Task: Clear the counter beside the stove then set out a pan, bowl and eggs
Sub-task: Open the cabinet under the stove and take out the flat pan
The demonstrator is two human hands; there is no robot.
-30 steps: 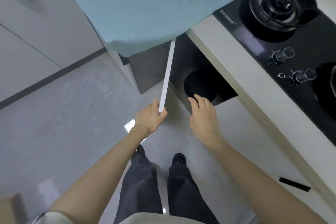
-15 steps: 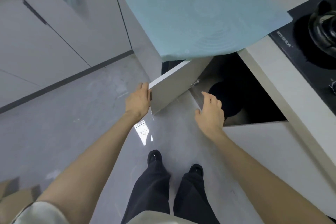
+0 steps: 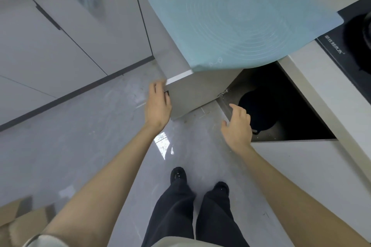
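as left hand [image 3: 158, 104] grips door [image 3: 197, 91], right hand [image 3: 237, 124] hovers

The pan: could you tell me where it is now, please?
Head view, right of centre: the pan sits inside the open cabinet below the counter, just beyond the right hand.
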